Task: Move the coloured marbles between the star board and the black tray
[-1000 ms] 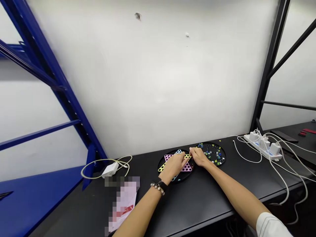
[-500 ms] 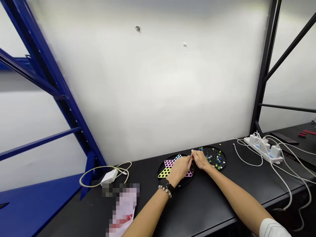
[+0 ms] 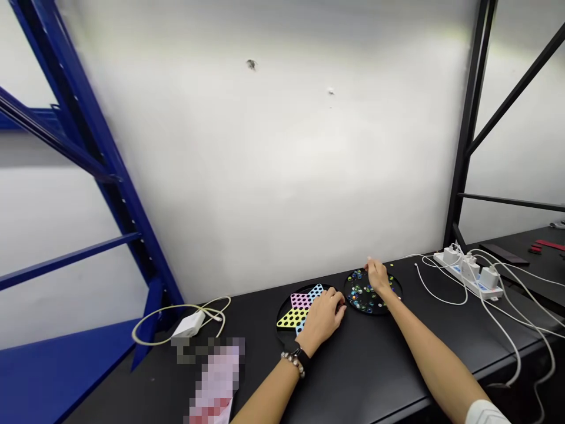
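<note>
Along the black counter [image 3: 375, 359], seen from the head camera, two round black trays sit side by side, just apart. The left one carries a star-shaped Chinese checkers board [image 3: 300, 309] with pink, yellow and blue perforated points. The right tray [image 3: 375, 311] holds a scatter of glass marbles [image 3: 362, 296] in mixed colours.

The left hand [image 3: 321, 321] rests curled against the right side of the star board, its knuckles up; whether it holds anything is hidden. A black band and a beaded bracelet [image 3: 293, 364] circle that wrist. The right hand [image 3: 378, 278] sits over the far edge of the marble tray, fingertips bunched downward, and I cannot tell whether a marble is between them.

Farther right, a white power strip [image 3: 468, 274] trails white cables [image 3: 441, 294]. Left of the trays lie a white charger [image 3: 189, 324] with a looped cord and a pixelated pink-and-white sheet [image 3: 215, 380]. Blue shelving [image 3: 88, 176] stands at the left, a black metal frame [image 3: 468, 118] at the right.
</note>
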The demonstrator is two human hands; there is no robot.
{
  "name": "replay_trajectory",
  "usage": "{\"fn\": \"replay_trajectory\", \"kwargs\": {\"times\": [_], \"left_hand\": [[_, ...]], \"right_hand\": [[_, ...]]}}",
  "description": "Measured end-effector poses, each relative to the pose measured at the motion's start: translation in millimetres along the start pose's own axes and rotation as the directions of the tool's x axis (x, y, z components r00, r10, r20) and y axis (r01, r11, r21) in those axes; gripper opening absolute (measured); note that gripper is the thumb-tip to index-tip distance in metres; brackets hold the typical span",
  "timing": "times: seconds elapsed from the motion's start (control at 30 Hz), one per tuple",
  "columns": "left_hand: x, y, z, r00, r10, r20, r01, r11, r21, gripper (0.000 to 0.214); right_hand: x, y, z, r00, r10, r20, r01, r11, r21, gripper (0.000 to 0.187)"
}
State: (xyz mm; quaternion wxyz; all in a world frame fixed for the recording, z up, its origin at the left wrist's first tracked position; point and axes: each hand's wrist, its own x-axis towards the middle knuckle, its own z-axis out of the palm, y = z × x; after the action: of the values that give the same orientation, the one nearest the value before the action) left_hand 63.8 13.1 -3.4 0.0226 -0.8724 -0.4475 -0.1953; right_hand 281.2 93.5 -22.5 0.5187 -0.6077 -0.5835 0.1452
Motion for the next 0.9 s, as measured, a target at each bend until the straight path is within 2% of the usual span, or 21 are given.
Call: {"fn": "replay_trajectory", "kwargs": {"times": [0.1,0.2,0.33,0.5,0.63,0.7,0.83,0.9], "left_hand": [[-6,-3,-0.2,1.000,0.002,0.013,-0.002,1.000,-0.012,0.017],[-10,-5,0.3,0.999,-0.024,0.025,0.025,0.999,-0.044,0.018],[-11,-4,-0.5,0.997,-0.071,0.016,0.072,0.993,-0.089,0.018],[-13,-1,-0.8,0.995,-0.102,-0.017,0.100,0.988,-0.118,0.024],[-14,0,-0.2,0.993,-0.115,-0.026,0.111,0.986,-0.127,0.021],[-15,0,0.2,0.993,-0.119,-0.026,0.115,0.985,-0.126,0.019],[-15,-1,1.3,0.992,-0.120,-0.025,0.116,0.985,-0.128,0.017],[-15,-2,2.2,0.993,-0.119,-0.027,0.115,0.985,-0.128,0.017]], "right_hand": [[6,14,-18,0.997,0.073,-0.011,-0.074,0.980,-0.187,0.039],[6,28,-26,0.991,0.128,0.026,-0.108,0.913,-0.393,0.029],[3,31,-21,0.988,0.082,0.133,0.002,0.845,-0.534,0.031],[3,21,-19,0.942,0.054,0.331,0.100,0.896,-0.432,0.028],[6,25,-23,0.855,0.045,0.516,0.121,0.951,-0.284,0.020],[8,31,-23,0.823,0.032,0.567,0.123,0.964,-0.234,0.018],[9,39,-18,0.828,0.014,0.561,0.125,0.970,-0.208,0.013],[9,37,-14,0.858,0.029,0.513,0.042,0.991,-0.126,0.009]]}}
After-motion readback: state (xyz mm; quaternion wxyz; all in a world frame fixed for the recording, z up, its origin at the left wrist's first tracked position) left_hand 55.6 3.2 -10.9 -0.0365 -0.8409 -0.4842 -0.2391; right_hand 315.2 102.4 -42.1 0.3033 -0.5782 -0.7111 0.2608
